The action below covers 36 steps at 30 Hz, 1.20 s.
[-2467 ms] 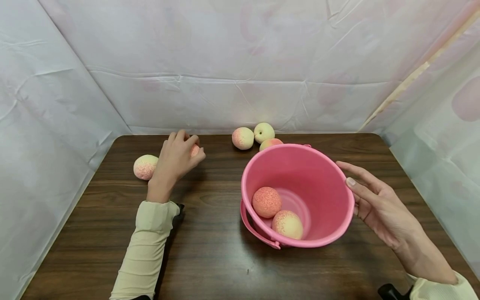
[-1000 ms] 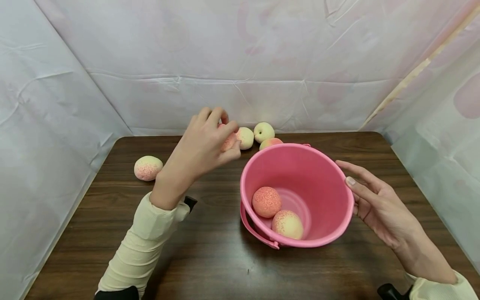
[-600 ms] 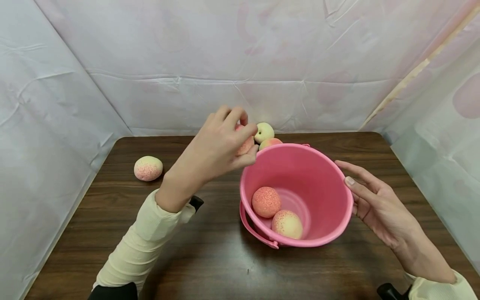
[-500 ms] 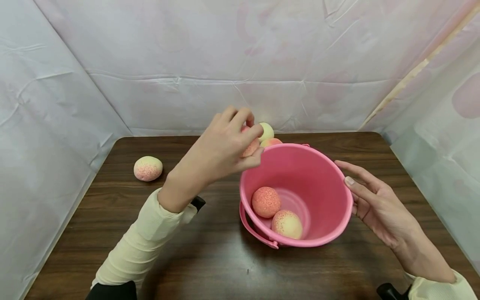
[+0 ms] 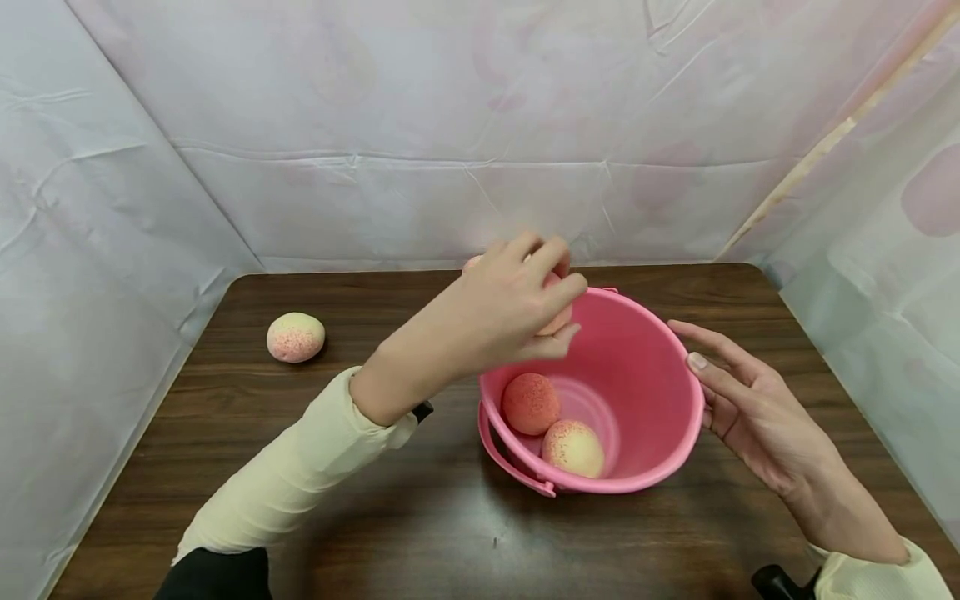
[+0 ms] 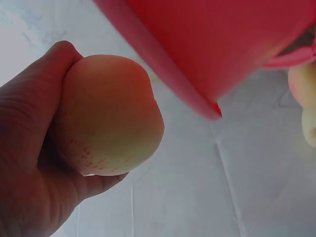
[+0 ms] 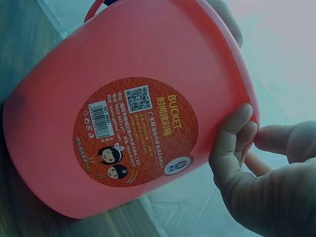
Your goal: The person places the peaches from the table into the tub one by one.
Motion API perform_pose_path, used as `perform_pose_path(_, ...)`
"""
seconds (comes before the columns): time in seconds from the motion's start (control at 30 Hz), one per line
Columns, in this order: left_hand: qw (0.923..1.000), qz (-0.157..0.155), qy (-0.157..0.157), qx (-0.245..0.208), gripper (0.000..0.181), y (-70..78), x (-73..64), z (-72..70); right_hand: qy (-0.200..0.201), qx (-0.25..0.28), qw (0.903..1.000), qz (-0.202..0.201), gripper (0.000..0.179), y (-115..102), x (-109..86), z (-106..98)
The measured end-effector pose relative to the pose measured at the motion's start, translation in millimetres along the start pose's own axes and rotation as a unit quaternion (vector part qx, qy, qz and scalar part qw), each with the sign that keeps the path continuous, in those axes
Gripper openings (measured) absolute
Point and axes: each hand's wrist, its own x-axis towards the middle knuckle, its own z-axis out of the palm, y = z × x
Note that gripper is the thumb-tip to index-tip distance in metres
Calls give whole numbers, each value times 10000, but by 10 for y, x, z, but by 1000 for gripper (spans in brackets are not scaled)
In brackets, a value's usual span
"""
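My left hand [image 5: 495,312] grips a peach [image 6: 108,118], thumb on one side and fingers on the other, above the far left part of the bucket's rim. Red blush and yellow skin show on that peach in the left wrist view. The pink bucket [image 5: 637,358] stands on the table, its mouth toward me. Inside lie a red-orange peach [image 5: 531,404] and a pale speckled peach [image 5: 573,448]. My right hand [image 5: 765,425] pinches the bucket's right rim between thumb and fingers; a round label [image 7: 136,131] shows on the bucket's outside there.
Another peach [image 5: 296,337] lies at the left of the dark wooden table [image 5: 420,500]. Behind my left hand a sliver of a peach [image 5: 471,263] shows at the back edge. Two pale peaches appear at the left wrist view's right side. White sheeting [image 5: 375,208] encloses the table.
My left hand has picked the peach up from the left side of the table and carried it right to the bucket's rim. The right hand and bucket have barely moved.
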Motion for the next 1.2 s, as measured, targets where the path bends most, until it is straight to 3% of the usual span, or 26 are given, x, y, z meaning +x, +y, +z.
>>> perform_pose_path(0.27, 9955, 98, -941, -101, 28, 151, 134, 66, 7, -76, 10000, 30, 51, 7, 4, 2)
perform_pose_path(0.57, 9873, 409, -1515, -237, 42, 201, 218, 187, 11, 20, 10000, 46, 51, 10, 1, -8)
perform_pose_path(0.9, 9644, 806, -2460, -548, 45, 314, 374, 351, -63, 0, 10000, 53, 52, 2, -15, -31)
perform_pose_path(1.2, 9444, 972, -3067, -682, 56, 385, 418, 566, -90, 32, 9999, 43, 52, 10, -9, -38)
